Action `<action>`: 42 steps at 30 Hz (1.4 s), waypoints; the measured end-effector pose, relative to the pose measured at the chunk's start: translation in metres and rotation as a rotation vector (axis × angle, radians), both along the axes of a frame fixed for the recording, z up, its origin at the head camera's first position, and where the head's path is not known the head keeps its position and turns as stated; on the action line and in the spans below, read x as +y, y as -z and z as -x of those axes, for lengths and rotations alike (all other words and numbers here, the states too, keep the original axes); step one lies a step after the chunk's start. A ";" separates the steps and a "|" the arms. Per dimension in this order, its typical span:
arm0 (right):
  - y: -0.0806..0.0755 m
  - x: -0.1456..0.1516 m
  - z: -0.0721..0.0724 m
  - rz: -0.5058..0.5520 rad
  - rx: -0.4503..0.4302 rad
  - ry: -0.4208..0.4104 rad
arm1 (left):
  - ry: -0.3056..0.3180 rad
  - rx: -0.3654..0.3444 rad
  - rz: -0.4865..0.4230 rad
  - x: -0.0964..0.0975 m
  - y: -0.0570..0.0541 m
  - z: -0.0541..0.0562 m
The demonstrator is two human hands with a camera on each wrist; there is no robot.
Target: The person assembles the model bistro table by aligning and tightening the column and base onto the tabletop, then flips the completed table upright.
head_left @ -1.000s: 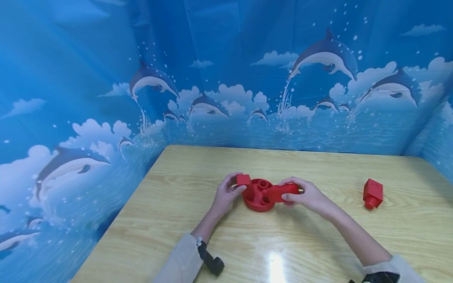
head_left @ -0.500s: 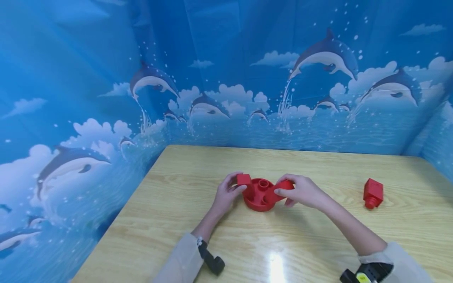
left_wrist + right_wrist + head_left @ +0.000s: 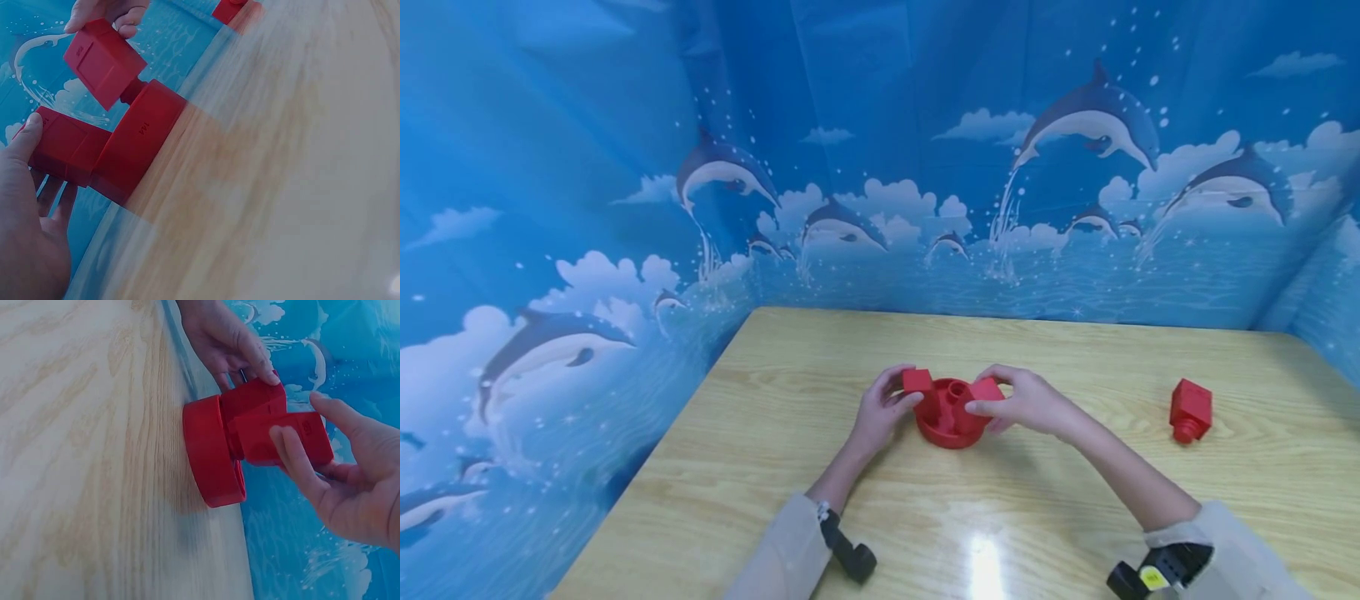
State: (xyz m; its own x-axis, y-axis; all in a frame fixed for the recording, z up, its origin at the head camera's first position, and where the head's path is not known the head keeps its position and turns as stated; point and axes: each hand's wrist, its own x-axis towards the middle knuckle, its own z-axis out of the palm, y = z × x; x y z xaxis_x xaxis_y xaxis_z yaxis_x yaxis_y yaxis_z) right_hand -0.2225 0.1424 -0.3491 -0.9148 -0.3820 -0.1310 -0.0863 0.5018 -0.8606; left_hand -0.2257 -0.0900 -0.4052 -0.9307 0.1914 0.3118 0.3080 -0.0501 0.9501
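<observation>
A round red base with a raised rim and ring-shaped sockets lies on the table. On its left side stands a red rectangular block, which my left hand grips between thumb and fingers. My right hand pinches a second red block, tilted, over the base's right side. In the left wrist view this block's round peg points down at the base. Whether the peg sits inside a socket I cannot tell.
A third red block with a round peg lies on the right of the wooden table. Behind the table hangs a blue curtain printed with dolphins. Black wrist cameras are strapped at the sleeves.
My right hand has moved left and turned the second block from lying nearly flat to more upright over the base. The left hand has stayed on its block.
</observation>
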 end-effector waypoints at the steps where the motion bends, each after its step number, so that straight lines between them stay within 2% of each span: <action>1: 0.001 0.001 0.001 0.023 -0.012 -0.013 | 0.000 0.008 -0.006 0.000 0.003 0.002; 6: 0.006 0.008 0.003 0.146 -0.064 -0.079 | -0.007 -0.003 -0.005 0.001 0.002 0.001; 9: 0.007 0.010 0.003 0.154 -0.044 -0.072 | -0.013 -0.011 0.009 0.001 -0.002 -0.001; 14: 0.010 0.010 0.003 -0.003 0.115 -0.057 | -0.017 -0.013 0.013 0.000 -0.001 -0.001; 16: 0.011 0.011 0.004 -0.075 0.187 -0.072 | -0.018 -0.015 0.014 0.000 -0.001 -0.001; 18: 0.011 0.013 0.004 -0.097 0.224 -0.102 | -0.018 -0.013 0.013 0.000 -0.001 -0.001; 20: 0.011 0.017 0.005 -0.065 0.231 -0.153 | -0.018 -0.011 0.015 0.000 0.000 -0.001; 25: 0.010 0.028 0.007 0.137 0.133 -0.307 | -0.017 -0.007 0.016 0.000 0.000 -0.001; 29: 0.010 0.032 0.010 0.222 0.075 -0.364 | -0.017 -0.005 0.017 0.000 0.000 -0.001; 31: 0.010 0.032 0.010 0.217 0.072 -0.354 | -0.016 -0.004 0.020 0.000 -0.001 -0.001; 34: 0.011 0.028 0.010 0.155 0.126 -0.301 | -0.012 -0.004 0.019 0.001 -0.001 -0.001; 39: 0.015 0.011 0.005 -0.039 0.305 -0.154 | -0.013 0.005 0.017 0.000 -0.001 -0.001; 42: 0.017 0.000 0.001 -0.099 0.389 -0.120 | -0.015 0.010 0.022 0.001 -0.001 -0.001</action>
